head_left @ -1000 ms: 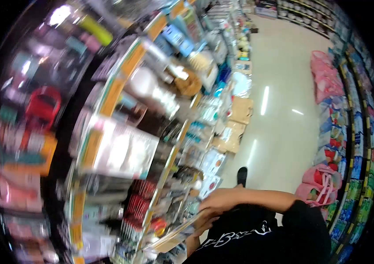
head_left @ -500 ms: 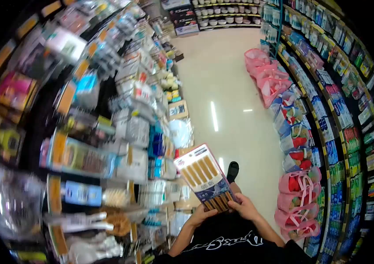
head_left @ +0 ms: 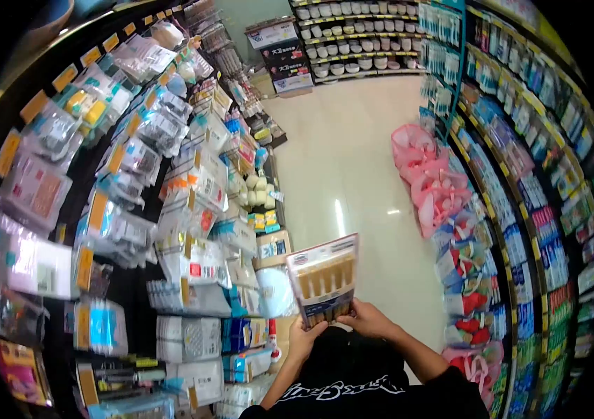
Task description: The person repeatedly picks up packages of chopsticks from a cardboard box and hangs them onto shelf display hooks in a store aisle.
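A flat retail package (head_left: 325,279) with a row of tan, stick-like items and a dark blue label is held upright in front of my body. My left hand (head_left: 307,338) grips its lower left corner, with the fingers behind the card. At the lower right corner my right hand (head_left: 365,320) pinches the same package, thumb in front. Both hands are closed on it, close together near its bottom edge. The fingers behind the package are hidden.
Hanging packaged goods (head_left: 192,258) fill the left shelves. Pink bags (head_left: 436,188) line the foot of the right shelves (head_left: 520,209). Bowls (head_left: 360,64) stand on racks at the aisle's far end, beside stacked boxes (head_left: 286,59). Pale floor (head_left: 339,146) runs between.
The view has swung from the left shelves to the aisle. The package, hard to make out at first, came up in both hands and now stands more upright, tilted away.
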Tool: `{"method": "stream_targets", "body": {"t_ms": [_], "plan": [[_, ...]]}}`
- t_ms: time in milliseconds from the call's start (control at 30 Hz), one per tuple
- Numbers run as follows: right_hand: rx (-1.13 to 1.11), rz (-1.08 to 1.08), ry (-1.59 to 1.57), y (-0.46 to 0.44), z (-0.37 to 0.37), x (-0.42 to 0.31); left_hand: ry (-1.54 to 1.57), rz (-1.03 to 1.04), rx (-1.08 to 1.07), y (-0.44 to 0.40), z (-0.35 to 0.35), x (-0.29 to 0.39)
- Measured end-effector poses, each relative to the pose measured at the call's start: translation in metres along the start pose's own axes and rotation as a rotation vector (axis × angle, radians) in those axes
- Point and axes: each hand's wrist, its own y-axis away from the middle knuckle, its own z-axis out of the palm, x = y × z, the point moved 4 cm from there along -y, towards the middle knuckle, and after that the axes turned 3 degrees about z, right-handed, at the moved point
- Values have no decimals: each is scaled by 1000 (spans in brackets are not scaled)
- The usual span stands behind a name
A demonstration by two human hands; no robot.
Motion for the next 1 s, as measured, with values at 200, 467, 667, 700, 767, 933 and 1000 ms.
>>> {"method": "stream_targets", "body": {"t_ms": [200,467,667,700,767,933,1000], "plan": [[-88,-86,-67,-119,-81,-63,58,15,-44,-152,-3,22],[193,17,17,-301,-212,-70,-442,128,-239,-396,27,104],[311,-46,-198,-410,-310,-111,-386,249,-300,-555,68,168],[312,2,-314,-429,-323,-116,-327,240,-302,-576,72,181],[261,2,-431,-465,-344,-124,-113,90,-369,-626,73,183],[380,-260,39,-556,-445,-185,-336,239,-371,-745,81,196],[318,-433,89,-617,-492,-208,-156,888,-304,-811,86,216]]}}
